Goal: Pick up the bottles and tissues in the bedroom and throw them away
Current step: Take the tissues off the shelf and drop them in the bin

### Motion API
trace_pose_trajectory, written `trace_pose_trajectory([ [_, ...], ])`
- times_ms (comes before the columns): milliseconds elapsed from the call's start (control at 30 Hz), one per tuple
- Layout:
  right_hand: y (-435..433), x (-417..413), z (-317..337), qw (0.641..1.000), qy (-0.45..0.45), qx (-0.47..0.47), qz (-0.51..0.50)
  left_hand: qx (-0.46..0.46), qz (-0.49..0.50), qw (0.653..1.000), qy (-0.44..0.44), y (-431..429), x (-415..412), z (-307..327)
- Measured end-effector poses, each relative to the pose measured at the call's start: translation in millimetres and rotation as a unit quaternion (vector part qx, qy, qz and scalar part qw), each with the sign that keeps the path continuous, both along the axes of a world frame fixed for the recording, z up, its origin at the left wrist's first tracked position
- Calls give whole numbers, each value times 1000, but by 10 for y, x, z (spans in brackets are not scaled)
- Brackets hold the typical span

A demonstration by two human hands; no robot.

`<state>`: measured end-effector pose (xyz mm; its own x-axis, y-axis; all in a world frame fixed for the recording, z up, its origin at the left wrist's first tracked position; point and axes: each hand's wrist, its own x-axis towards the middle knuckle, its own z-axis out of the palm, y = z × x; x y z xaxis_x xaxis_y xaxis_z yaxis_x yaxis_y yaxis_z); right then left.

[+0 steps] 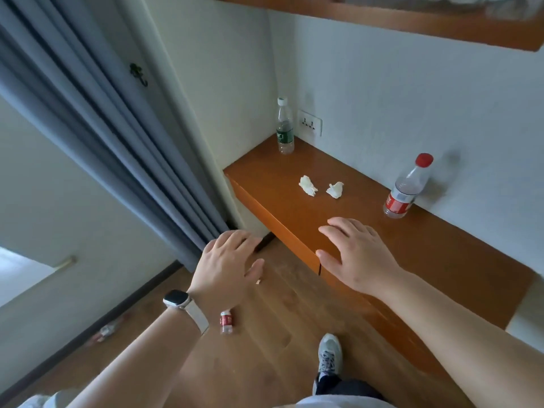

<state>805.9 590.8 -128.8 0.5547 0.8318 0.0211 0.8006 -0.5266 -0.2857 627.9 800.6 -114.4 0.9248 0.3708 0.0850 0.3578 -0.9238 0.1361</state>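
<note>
Collecting has not begun, to judge by the head view: both hands are empty, fingers spread and palms down, the left hand (pixel 228 262) over the wooden floor (pixel 282 313) and the right hand (pixel 354 253) over the near edge of the orange-brown shelf (pixel 441 260). On that shelf stand a green-label bottle (pixel 285 128) in the far corner by the wall socket (pixel 311 123) and a red-label bottle (pixel 407 188) against the wall on the right, well apart from each other. Between them, nearer the front, lie two crumpled tissues, the left tissue (pixel 308 185) just beside the right tissue (pixel 335 189). A small red-label bottle (pixel 227 321) lies on the floor by the left wrist, which wears a watch (pixel 176 299), and what looks like another bottle (pixel 107 331), blurred, rests against the baseboard. The likely next move is a forward reach with the right hand to the tissues, which are closest and need only a light pinch. Nothing blocks that path. The grey curtain (pixel 97 122) hangs left of the shelf, clear of everything. No bin is in view, so one must be found.
</note>
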Motion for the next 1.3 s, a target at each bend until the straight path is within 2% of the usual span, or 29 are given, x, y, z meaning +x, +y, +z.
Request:
trace_pose_trajectory([
  [233, 231, 973, -56, 1000, 4, -26, -13, -30, -8, 999, 24, 113, 1119, -40],
  [500, 278, 1455, -207, 996, 24, -66, -46, -60, -30, 997, 43, 319, 1835, -198],
  [733, 587, 1714, -453, 989, 45, -109, -84, -40, -99, 987, 118, 682, 2375, -563],
  [1300, 1700, 2366, -1171, 936, 126, -208, -253, -132, -241, 945, 179, 1534, 3625, -1508],
])
